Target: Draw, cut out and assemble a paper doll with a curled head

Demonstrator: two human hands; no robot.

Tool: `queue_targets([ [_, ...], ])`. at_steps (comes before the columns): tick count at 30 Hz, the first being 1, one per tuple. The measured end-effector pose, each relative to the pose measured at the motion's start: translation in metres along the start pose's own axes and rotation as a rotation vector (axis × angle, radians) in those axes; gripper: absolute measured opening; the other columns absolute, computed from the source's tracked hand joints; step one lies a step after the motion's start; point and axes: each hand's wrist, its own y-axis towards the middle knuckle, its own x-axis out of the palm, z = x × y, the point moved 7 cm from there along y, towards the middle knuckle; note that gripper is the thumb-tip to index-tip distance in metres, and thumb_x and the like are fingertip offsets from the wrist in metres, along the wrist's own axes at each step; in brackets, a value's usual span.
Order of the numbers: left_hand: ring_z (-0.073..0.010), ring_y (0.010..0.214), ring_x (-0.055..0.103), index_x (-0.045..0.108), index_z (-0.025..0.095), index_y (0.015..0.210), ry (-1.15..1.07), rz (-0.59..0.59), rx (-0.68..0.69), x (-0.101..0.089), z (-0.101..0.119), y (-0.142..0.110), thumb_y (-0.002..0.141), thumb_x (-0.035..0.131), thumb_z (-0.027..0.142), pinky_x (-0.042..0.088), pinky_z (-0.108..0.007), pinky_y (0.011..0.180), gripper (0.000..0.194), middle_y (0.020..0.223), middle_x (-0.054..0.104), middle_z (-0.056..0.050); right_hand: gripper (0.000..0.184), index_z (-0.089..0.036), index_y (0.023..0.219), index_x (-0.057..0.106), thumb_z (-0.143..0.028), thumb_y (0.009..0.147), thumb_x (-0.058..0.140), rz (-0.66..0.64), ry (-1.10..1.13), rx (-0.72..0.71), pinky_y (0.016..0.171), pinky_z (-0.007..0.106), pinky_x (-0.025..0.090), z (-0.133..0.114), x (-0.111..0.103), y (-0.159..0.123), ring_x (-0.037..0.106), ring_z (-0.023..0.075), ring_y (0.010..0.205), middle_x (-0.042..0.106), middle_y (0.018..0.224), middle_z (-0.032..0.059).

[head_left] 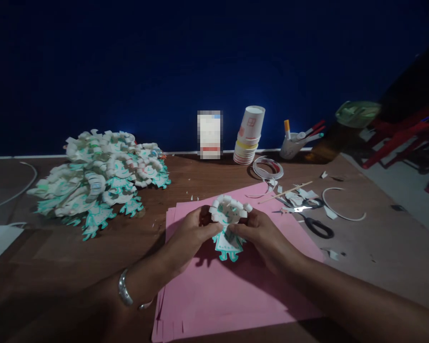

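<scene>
A paper-cup doll (229, 242) with curled white strips for hair, a drawn face and a green-outlined dress is held up over the pink paper (236, 295). My left hand (196, 231) grips its left side, the thumb pressed below the face. On the other side, my right hand (259, 231) pinches it the same way, its thumb near the left one. The fingers behind the doll are partly hidden. A silver bracelet (125, 287) circles my left wrist.
A heap of similar dolls (117, 176) lies at left. Scissors (318, 227), paper scraps (300, 196) and a tape roll (268, 168) lie at right. Behind stand stacked paper cups (249, 136), a cup of markers (291, 146) and a bottle (346, 128) of dark liquid.
</scene>
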Motion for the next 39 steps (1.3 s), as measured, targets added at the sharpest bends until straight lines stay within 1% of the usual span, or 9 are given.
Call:
queue_targets([
  [4, -0.0212, 0.09, 0.063, 0.063, 0.016, 0.1, 0.029, -0.005, 0.028, -0.003, -0.005, 0.005, 0.071, 0.075, 0.023, 0.049, -0.037, 0.088, 0.032, 0.098, 0.068, -0.009, 0.028, -0.015, 0.097, 0.065, -0.024, 0.072, 0.077, 0.023, 0.014, -0.029, 0.073, 0.031, 0.049, -0.002, -0.001, 0.0, 0.064, 0.0197, 0.08, 0.071, 0.089, 0.0055],
  [9, -0.0196, 0.086, 0.064, 0.062, 0.018, 0.1, 0.111, -0.041, 0.036, 0.0, -0.004, 0.002, 0.074, 0.075, 0.027, 0.051, -0.034, 0.082, 0.031, 0.097, 0.068, -0.007, 0.032, -0.017, 0.099, 0.065, -0.03, 0.073, 0.079, 0.066, 0.044, -0.015, 0.065, 0.028, 0.048, -0.001, -0.004, -0.001, 0.062, 0.0174, 0.071, 0.07, 0.086, 0.004],
  [13, -0.0161, 0.07, 0.063, 0.063, 0.019, 0.097, 0.187, -0.083, 0.006, 0.005, -0.003, -0.001, 0.073, 0.075, 0.028, 0.051, -0.028, 0.064, 0.029, 0.084, 0.067, -0.004, 0.031, -0.017, 0.095, 0.067, -0.03, 0.071, 0.08, 0.058, 0.052, 0.003, 0.067, 0.029, 0.048, -0.001, -0.005, 0.0, 0.063, 0.0176, 0.072, 0.071, 0.086, 0.0039],
  [16, -0.0115, 0.051, 0.056, 0.062, 0.018, 0.093, 0.262, -0.068, -0.05, 0.005, -0.006, -0.001, 0.073, 0.071, 0.028, 0.044, -0.022, 0.045, 0.023, 0.07, 0.062, 0.0, 0.028, -0.016, 0.09, 0.066, -0.03, 0.07, 0.081, 0.05, 0.053, 0.002, 0.07, 0.031, 0.049, -0.001, -0.005, 0.001, 0.063, 0.0186, 0.072, 0.07, 0.082, 0.0036],
  [19, -0.0088, 0.043, 0.05, 0.06, 0.017, 0.087, 0.303, -0.042, -0.066, 0.003, -0.008, 0.0, 0.073, 0.069, 0.03, 0.038, -0.019, 0.036, 0.021, 0.065, 0.056, 0.002, 0.029, -0.015, 0.087, 0.068, -0.033, 0.069, 0.082, 0.038, 0.032, 0.005, 0.074, 0.034, 0.05, 0.0, -0.005, 0.002, 0.064, 0.02, 0.074, 0.07, 0.081, 0.0045],
  [23, -0.0069, 0.039, 0.045, 0.059, 0.016, 0.085, 0.287, -0.021, -0.038, 0.0, -0.01, 0.002, 0.073, 0.07, 0.035, 0.038, -0.018, 0.034, 0.025, 0.06, 0.052, 0.004, 0.033, -0.014, 0.09, 0.073, -0.036, 0.069, 0.083, 0.009, -0.01, 0.025, 0.076, 0.035, 0.049, -0.001, -0.004, 0.003, 0.065, 0.022, 0.079, 0.073, 0.084, 0.0065],
  [29, -0.0083, 0.041, 0.048, 0.058, 0.017, 0.084, 0.295, 0.002, -0.063, -0.003, -0.014, 0.001, 0.074, 0.071, 0.039, 0.036, -0.018, 0.033, 0.027, 0.061, 0.054, 0.003, 0.028, -0.013, 0.083, 0.075, -0.034, 0.067, 0.085, -0.016, -0.027, 0.08, 0.072, 0.032, 0.048, -0.004, -0.006, 0.004, 0.064, 0.0194, 0.074, 0.072, 0.077, 0.0051],
  [34, -0.0083, 0.041, 0.049, 0.057, 0.018, 0.081, 0.262, 0.005, -0.051, -0.001, -0.012, 0.0, 0.074, 0.072, 0.034, 0.037, -0.019, 0.035, 0.023, 0.06, 0.052, 0.004, 0.029, -0.012, 0.082, 0.073, -0.033, 0.067, 0.085, -0.047, -0.041, 0.113, 0.072, 0.033, 0.048, -0.002, -0.009, 0.007, 0.063, 0.0188, 0.071, 0.07, 0.075, 0.0049],
  [39, -0.0092, 0.049, 0.054, 0.057, 0.018, 0.08, 0.245, 0.031, 0.054, -0.001, 0.001, -0.002, 0.077, 0.071, 0.03, 0.042, -0.02, 0.041, 0.018, 0.065, 0.054, 0.004, 0.027, -0.013, 0.079, 0.07, -0.034, 0.068, 0.084, -0.063, -0.047, 0.108, 0.068, 0.033, 0.048, -0.001, -0.01, 0.008, 0.061, 0.0171, 0.067, 0.068, 0.073, 0.0041],
])
